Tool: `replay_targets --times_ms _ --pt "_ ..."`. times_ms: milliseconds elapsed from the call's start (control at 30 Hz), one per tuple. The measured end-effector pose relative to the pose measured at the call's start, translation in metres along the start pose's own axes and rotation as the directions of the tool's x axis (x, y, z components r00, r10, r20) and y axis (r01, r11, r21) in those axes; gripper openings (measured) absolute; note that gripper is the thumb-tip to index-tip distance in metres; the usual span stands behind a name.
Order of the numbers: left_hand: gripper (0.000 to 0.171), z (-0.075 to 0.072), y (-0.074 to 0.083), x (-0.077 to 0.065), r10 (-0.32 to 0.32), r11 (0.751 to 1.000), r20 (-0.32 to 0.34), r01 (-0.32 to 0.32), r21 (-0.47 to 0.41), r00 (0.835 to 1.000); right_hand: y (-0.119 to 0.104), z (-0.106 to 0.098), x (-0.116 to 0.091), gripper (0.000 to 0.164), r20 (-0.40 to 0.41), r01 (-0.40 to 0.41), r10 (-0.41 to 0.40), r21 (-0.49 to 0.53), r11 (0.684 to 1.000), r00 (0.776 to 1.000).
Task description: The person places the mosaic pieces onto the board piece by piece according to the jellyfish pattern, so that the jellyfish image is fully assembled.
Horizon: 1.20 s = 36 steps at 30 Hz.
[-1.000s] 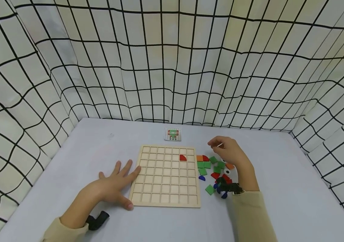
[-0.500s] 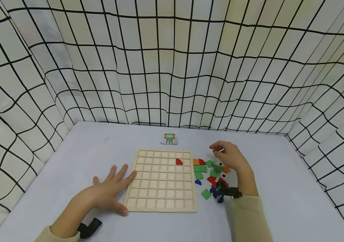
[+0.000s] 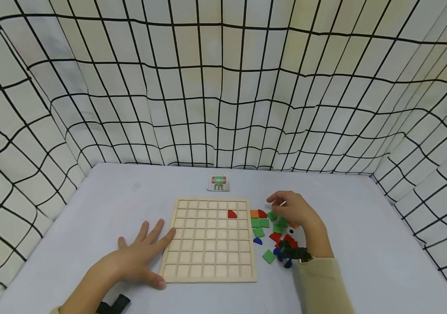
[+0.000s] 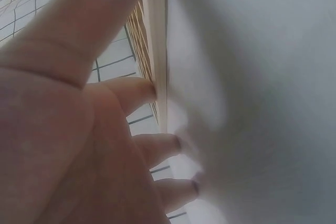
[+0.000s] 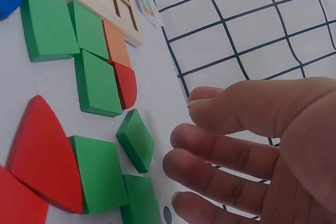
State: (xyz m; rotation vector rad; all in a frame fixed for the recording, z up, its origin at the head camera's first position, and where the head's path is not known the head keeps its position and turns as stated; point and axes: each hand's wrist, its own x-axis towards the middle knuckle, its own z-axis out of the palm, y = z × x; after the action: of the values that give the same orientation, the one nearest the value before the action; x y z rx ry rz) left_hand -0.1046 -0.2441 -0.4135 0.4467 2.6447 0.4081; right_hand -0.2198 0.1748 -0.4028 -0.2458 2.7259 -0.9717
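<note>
A wooden grid board lies on the table with one red quarter-circle piece in an upper right cell. My left hand has its fingers spread beside the board, index finger and thumb at its left edge. The left wrist view shows the fingertips down by the table and frame. To the right of the board, my right hand hovers over the loose pieces, fingers loosely bent and nothing between them. Under and beside it are green squares, red quarter-circles and an orange square.
Behind the board lies a small card with a green and red figure. Blue half-circles and a white round piece with a dark dot are among the pieces. A black-lined net encloses the table's back and sides.
The head view has tilted slightly, so the board sits lower and a little further left. My right hand has come slightly lower and nearer the green pieces; the left hand stays at the board's edge.
</note>
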Motion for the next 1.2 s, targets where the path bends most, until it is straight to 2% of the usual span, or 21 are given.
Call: replay_targets --times_ms 200,333,633,933,1200 --pt "0.126 0.001 0.002 0.000 -0.001 1.000 0.004 0.001 -0.012 1.000 0.002 0.005 -0.001 0.027 0.036 -0.056 0.056 0.017 0.998 0.998" --pt "0.126 0.002 -0.001 -0.006 0.010 0.999 -0.005 -0.011 -0.034 1.000 -0.001 0.010 0.003 0.032 0.061 -0.078 0.077 0.007 0.997 0.995" --pt "0.125 0.002 -0.001 -0.005 0.018 0.999 -0.004 -0.018 -0.036 1.000 -0.003 0.019 0.006 0.032 0.023 -0.091 0.092 -0.068 0.994 0.995" --pt "0.126 0.002 -0.003 -0.005 -0.010 1.000 -0.012 0.009 -0.008 1.000 -0.006 0.023 0.008 0.032 0.012 -0.094 0.095 -0.066 0.993 0.995" --pt "0.123 0.002 -0.002 -0.005 0.023 1.000 -0.031 -0.023 -0.009 0.999 -0.009 0.021 0.004 0.027 0.004 -0.135 0.136 -0.073 0.988 0.991"
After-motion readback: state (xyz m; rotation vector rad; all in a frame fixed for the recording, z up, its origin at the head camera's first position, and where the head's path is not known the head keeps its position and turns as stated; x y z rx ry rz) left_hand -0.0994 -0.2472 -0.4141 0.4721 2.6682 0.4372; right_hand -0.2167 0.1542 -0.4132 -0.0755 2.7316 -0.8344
